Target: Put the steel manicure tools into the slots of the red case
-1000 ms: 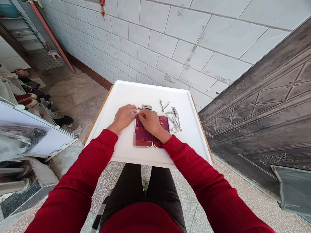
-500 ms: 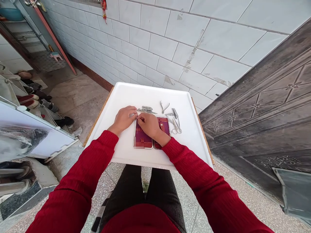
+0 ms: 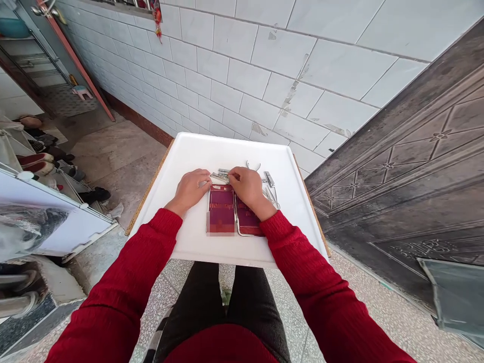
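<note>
An open manicure case (image 3: 222,222) with a red and purple lining lies on the white tabletop, its two halves side by side. My left hand (image 3: 190,189) is curled at the case's upper left corner, thumb and fingers bent together. My right hand (image 3: 247,186) pinches above the case's middle and covers part of the right half. Whatever is in either hand is too small to make out. Between my fingertips lie several slim metal tools (image 3: 220,176). Partly behind my right hand are cuticle nippers (image 3: 254,165), nail clippers (image 3: 268,178) and small scissors (image 3: 273,197).
The white tabletop (image 3: 196,151) has a raised rim. A tiled wall (image 3: 227,96) stands behind it and a dark patterned door (image 3: 378,171) to the right. On the left is a rack with shoes (image 3: 38,164).
My right hand has moved right, off the case's left half to its middle, uncovering the left half's upper part. My left hand stays near the upper left corner. The view has shifted slightly.
</note>
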`<state>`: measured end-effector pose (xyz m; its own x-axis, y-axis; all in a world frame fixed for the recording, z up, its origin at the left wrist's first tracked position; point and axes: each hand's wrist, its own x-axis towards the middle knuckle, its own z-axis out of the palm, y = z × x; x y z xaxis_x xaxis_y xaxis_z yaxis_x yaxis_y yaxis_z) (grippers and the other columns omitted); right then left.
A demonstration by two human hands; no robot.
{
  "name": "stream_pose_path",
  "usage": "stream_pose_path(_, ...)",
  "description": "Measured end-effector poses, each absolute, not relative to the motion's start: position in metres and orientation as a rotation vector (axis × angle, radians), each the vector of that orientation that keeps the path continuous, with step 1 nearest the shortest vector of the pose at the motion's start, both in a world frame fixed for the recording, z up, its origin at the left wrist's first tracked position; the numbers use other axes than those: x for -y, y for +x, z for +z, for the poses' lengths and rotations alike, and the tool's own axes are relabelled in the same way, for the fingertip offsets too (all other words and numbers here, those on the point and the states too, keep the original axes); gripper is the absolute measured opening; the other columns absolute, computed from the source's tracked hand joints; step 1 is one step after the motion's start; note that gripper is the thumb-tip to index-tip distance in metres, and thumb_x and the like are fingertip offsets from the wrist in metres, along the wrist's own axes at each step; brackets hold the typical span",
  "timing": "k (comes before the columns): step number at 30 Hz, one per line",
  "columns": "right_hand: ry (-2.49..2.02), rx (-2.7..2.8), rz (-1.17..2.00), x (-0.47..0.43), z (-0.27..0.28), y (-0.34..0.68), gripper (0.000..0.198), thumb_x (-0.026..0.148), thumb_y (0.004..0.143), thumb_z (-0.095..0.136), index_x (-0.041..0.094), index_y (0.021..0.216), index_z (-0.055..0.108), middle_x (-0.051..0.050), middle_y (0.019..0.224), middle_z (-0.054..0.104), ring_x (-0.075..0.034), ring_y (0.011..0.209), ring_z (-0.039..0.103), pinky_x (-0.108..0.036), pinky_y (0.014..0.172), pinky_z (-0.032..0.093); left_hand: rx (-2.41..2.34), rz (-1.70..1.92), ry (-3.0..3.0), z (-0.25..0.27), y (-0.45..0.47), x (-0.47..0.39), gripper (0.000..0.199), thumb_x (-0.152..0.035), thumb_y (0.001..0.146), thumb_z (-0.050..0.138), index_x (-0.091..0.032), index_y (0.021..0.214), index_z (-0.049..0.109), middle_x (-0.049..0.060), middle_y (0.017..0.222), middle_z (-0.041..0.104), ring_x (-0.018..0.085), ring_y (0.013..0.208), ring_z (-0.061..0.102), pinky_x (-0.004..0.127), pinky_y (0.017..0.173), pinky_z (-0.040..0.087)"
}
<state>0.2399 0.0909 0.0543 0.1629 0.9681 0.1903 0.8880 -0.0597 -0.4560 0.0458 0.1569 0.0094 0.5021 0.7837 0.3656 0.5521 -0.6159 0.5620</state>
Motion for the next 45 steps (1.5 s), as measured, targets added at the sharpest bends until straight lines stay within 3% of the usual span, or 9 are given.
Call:
stream_pose_path(7,-2.113,1.936,0.177,-0.100,0.068,0.252,0.027,0.020,0.095,0.054,0.023,0.099,0.080,-0.004,0.112,0.077,-0.020,0.096,0.068,-0.028,0.069,0.041,-1.127,0.865,2.375,0.010,0.044,-0.158,0.021,-0.027,0.092,0.058,-0.024,0.083,0.077,0.004,0.121,0.076,0.024,0.110,0.070,0.039,0.099,0.056)
stream_pose_path(19,-2.251,2.242,0.033,-0.118,0.069,0.232,0.033,0.017,0.099,0.047,0.015,0.111,0.077,-0.015,0.113,0.077,-0.027,0.106,0.072,-0.031,0.080,0.049,-1.119,0.858,2.369,0.009,0.044,-0.159,0.021,-0.027,0.090,0.056,-0.024,0.081,0.075,0.004,0.122,0.075,0.024,0.113,0.070,0.041,0.103,0.054)
stream_pose_path(30,-2.226,2.300,-0.019,-0.119,0.063,0.233,0.034,0.017,0.102,0.043,0.013,0.115,0.075,-0.020,0.118,0.074,-0.029,0.109,0.072,-0.034,0.083,0.052,-1.132,0.833,2.381,0.009,0.044,-0.159,0.022,-0.029,0.091,0.056,-0.024,0.082,0.075,0.004,0.125,0.075,0.025,0.115,0.069,0.043,0.107,0.052)
stream_pose_path(39,-2.177,2.248,0.083,-0.116,0.070,0.237,0.033,0.017,0.102,0.044,0.012,0.120,0.071,-0.018,0.121,0.073,-0.027,0.109,0.072,-0.033,0.083,0.052,-1.133,0.852,2.372,0.011,0.039,-0.166,0.024,-0.037,0.091,0.056,-0.026,0.082,0.075,0.004,0.123,0.076,0.026,0.114,0.071,0.041,0.100,0.058)
stream_pose_path(45,-2.134,2.198,0.063,-0.117,0.064,0.245,0.033,0.018,0.103,0.043,0.013,0.118,0.071,-0.015,0.118,0.073,-0.026,0.106,0.071,-0.032,0.077,0.049,-1.109,0.855,2.377,0.014,0.040,-0.166,0.028,-0.042,0.092,0.054,-0.025,0.084,0.076,0.006,0.124,0.075,0.027,0.115,0.070,0.043,0.104,0.056)
